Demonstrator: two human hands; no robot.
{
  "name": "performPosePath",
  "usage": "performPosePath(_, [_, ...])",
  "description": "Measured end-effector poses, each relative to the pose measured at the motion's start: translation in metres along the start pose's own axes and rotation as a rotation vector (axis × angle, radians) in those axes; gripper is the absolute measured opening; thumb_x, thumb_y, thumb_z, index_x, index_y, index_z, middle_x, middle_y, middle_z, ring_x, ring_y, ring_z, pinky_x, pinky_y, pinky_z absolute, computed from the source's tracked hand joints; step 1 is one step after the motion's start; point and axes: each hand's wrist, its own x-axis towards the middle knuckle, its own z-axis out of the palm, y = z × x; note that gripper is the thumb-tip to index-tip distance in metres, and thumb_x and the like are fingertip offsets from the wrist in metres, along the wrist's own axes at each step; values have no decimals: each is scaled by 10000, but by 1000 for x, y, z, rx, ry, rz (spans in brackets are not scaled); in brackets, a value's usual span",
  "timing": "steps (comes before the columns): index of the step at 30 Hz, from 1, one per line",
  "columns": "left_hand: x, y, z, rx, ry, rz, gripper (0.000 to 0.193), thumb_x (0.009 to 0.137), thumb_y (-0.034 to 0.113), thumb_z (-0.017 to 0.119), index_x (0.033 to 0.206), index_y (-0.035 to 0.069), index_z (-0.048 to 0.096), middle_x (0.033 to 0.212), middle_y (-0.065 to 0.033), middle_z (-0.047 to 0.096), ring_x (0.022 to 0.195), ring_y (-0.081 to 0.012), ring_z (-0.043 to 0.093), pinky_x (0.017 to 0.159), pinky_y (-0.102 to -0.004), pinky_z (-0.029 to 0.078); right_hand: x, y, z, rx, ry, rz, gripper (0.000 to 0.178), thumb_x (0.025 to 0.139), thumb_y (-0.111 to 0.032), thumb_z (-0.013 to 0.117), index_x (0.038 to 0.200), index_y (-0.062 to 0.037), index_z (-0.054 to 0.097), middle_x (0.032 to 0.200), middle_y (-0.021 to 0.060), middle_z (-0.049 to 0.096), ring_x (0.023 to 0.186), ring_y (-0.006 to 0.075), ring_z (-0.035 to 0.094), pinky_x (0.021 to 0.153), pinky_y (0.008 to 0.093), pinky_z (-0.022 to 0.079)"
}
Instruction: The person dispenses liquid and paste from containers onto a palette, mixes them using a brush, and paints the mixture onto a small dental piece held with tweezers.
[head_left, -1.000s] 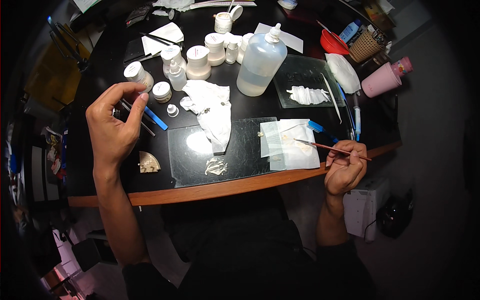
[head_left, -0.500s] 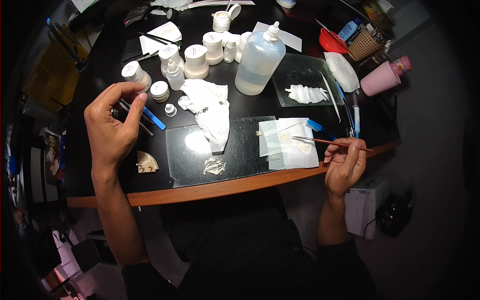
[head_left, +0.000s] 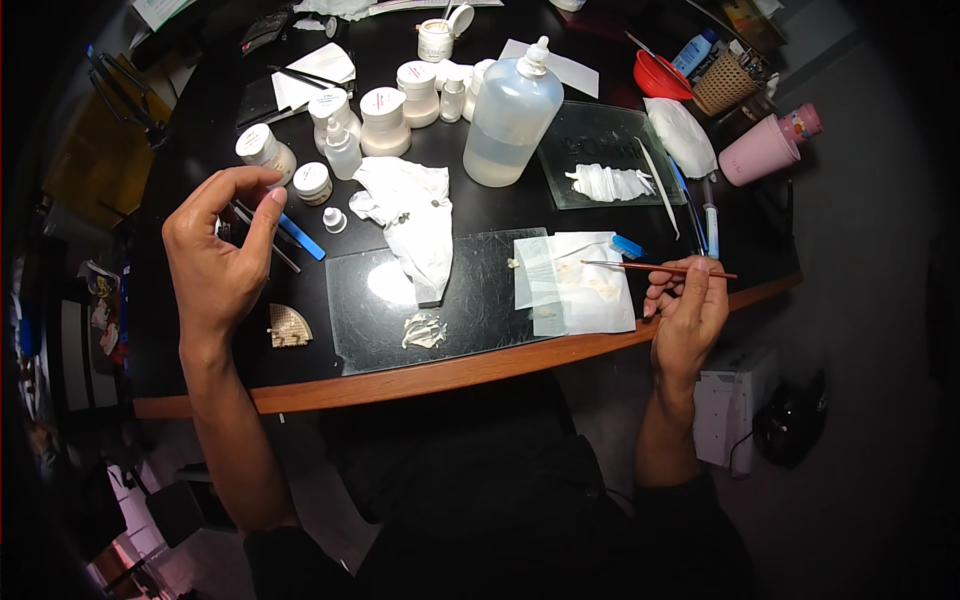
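Observation:
My left hand (head_left: 222, 245) hovers at the left of the black table, thumb and forefinger tips brought together in a pinch. Anything between those tips is too small to make out. Held like a pen in my right hand (head_left: 690, 305) is a thin, dark red-brown brush (head_left: 665, 269). Its tip points left, over a stained white tissue pad (head_left: 600, 300). Left of the pad, a whitish paste (head_left: 425, 331) is smeared on a glass slab (head_left: 470, 300). A crumpled white cloth (head_left: 420, 220) lies partly over the slab. Beside my left hand lies a blue-handled tool (head_left: 303, 237).
Several white jars (head_left: 385, 122) and a large clear squeeze bottle (head_left: 512, 120) stand behind the slab. A second glass plate (head_left: 600, 135) carries a folded tissue (head_left: 610, 183). At the right are a pink cup (head_left: 760, 157), a red bowl (head_left: 660, 78) and a wicker basket (head_left: 723, 88).
The view has shifted slightly, so the table things sit a little further left and up. Both hands keep almost the same pose, the brush still over the tissue pad.

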Motion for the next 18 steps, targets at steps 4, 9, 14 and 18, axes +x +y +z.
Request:
performPosePath(4, [0,0,0,-3,9,12,127,961,25,776,1082,-10,788,878,-30,728,773,-60,613,711,-236,469,-1,-1,1,10,5,-11,318,1200,-279,409,1081,-13,537,856,106,649,677,110,598,539,247,529])
performPosePath(9, [1,0,1,2,-1,0,129,961,29,777,1084,-7,790,877,-32,727,767,-59,609,705,-238,467,-5,-9,9,-32,44,-81,276,1195,-250,417,1083,-24,529,870,87,639,683,80,579,506,202,495])
performPosePath(14, [0,0,-1,5,3,-2,130,960,24,776,1085,-9,790,869,-28,722,762,-58,606,699,-237,464,3,-16,3,-121,-65,-162,245,1191,-228,428,1090,-28,528,912,92,640,703,64,580,512,188,501])
performPosePath(18, [1,2,-1,3,6,-2,133,959,21,775,1087,-13,788,867,-27,720,761,-58,607,700,-238,464,12,-24,0,-98,-76,-187,249,1191,-222,425,1095,-17,530,925,98,637,712,76,585,526,203,520])
